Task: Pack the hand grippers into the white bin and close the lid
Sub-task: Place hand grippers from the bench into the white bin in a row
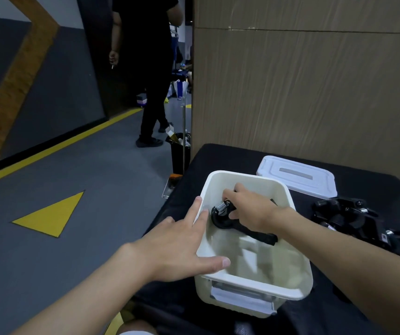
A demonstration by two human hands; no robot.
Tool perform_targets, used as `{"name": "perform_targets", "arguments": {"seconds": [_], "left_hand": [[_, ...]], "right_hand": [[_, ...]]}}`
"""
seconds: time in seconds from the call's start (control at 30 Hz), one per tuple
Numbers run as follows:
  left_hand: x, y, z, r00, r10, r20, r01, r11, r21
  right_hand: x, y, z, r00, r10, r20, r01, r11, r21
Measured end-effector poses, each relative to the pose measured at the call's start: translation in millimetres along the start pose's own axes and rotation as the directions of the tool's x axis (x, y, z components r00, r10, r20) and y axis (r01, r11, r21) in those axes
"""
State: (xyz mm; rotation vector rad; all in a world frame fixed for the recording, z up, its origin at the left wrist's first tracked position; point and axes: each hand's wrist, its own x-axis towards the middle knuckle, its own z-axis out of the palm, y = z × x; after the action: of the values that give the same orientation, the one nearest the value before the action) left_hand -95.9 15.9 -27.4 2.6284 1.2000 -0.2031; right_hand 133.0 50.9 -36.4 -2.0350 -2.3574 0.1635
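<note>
The left hand (pixel 182 247) lies flat, palm down, with the fingers straight and spread and the thumb stretched sideways; its bare forearm reaches in from the lower left. The right hand (pixel 252 211) comes in from the right, its fingers curled, apparently gripping a hand gripper (pixel 219 220).

Under the right fingers (pixel 229 195) a hand gripper (pixel 220 222) blocks the far end of the white bin (pixel 254 285); nearer, its floor lies free. The left fingers (pixel 200 210) cover its left wall. The lid (pixel 295 177) lies beyond, a gripper pile (pixel 346 215) rightward.
</note>
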Motion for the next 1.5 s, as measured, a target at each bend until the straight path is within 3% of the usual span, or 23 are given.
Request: {"name": "perform_targets", "arguments": {"seconds": [0.2, 0.57, 0.73, 1.0, 1.23, 1.5], "left_hand": [[-1, 2, -1, 1.000, -0.008, 0.007, 0.008, 1.000, -0.008], [-1, 1, 0, 1.000, -0.002, 0.001, 0.002, 1.000, 0.016], [0, 1, -1, 1.000, -0.010, 0.012, 0.010, 1.000, 0.018], [-2, 4, -4, 1.000, -0.009, 0.015, 0.009, 1.000, 0.019], [-1, 1, -1, 1.000, -0.006, 0.009, 0.006, 1.000, 0.029], [-1, 0, -1, 1.000, 0.000, 0.011, 0.000, 1.000, 0.025]], "right_hand": [[2, -3, 19, 0.995, -0.092, -0.035, 0.079, 0.959, -0.273], [9, -3, 25, 0.958, -0.267, -0.105, 0.210, 0.902, -0.377], [10, -1, 24, 0.966, -0.180, -0.186, 0.077, 0.885, -0.458], [4, 13, 19, 0.989, 0.043, -0.143, -0.108, 0.870, -0.482], [0, 9, 17, 0.995, 0.050, -0.086, -0.092, 0.796, -0.598], [-3, 10, 17, 0.995, 0.099, -0.033, -0.099, 0.789, -0.607]]}}
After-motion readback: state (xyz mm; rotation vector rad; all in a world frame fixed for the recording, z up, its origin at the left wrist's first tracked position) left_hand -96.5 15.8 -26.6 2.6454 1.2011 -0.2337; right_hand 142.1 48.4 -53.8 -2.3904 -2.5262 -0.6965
